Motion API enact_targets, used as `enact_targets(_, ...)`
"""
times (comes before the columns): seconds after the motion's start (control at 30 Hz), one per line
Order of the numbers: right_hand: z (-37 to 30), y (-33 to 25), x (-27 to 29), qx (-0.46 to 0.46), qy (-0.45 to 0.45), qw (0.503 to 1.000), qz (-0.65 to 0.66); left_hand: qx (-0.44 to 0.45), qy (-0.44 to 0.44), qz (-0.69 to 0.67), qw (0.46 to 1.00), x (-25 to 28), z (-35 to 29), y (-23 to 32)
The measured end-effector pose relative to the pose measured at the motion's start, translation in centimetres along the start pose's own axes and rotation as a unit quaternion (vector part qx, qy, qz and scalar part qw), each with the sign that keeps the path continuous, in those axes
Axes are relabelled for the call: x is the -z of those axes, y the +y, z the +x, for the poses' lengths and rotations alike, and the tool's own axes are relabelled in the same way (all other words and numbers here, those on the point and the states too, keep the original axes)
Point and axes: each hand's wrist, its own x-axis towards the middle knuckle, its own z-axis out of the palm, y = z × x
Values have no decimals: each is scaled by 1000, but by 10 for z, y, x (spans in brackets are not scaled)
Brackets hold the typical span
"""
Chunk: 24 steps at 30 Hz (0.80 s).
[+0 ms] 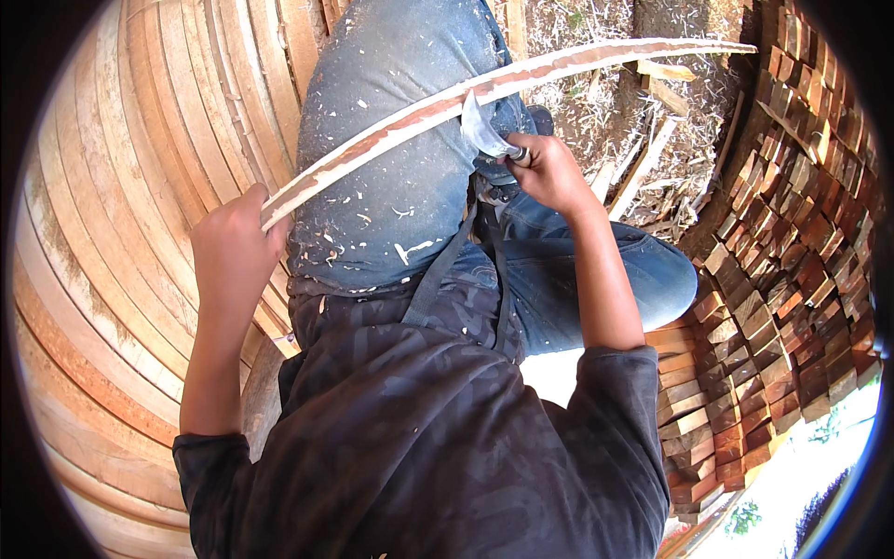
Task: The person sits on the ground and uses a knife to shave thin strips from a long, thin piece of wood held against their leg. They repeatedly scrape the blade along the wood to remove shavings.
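Note:
A long thin strip of wood [400, 124], pale along its edges with a rough reddish-brown band down the middle, lies across my raised thigh. Its near left end is gripped by my left hand [240, 244], fingers closed round it. The other end reaches far to the right, past my knee. In my right hand [557, 172] is a curved knife [481, 128], its handle mostly hidden in my closed fingers. The blade's tip meets or nearly meets the strip's lower edge; whether it cuts in I cannot tell.
Long boards [112, 177] stand side by side on the left. A high stack of cut wood pieces [782, 270] rises on the right. Wood shavings and offcuts [643, 168] litter the ground beyond my folded leg. Small chips stick to my jeans [372, 205].

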Motion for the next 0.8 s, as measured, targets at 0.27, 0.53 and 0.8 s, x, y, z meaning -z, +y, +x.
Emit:
enact_targets(0.27,0,-10,0,6,-33,999,-27,23,-92,-84,992,10,7,-1)
enact_targets(0.53,-9,-23,2,41,-51,988,-140,14,-133,-114,984,14,7,-2)
enact_targets(0.8,-9,-13,12,-94,106,984,110,24,-139,-120,983,11,7,-4)
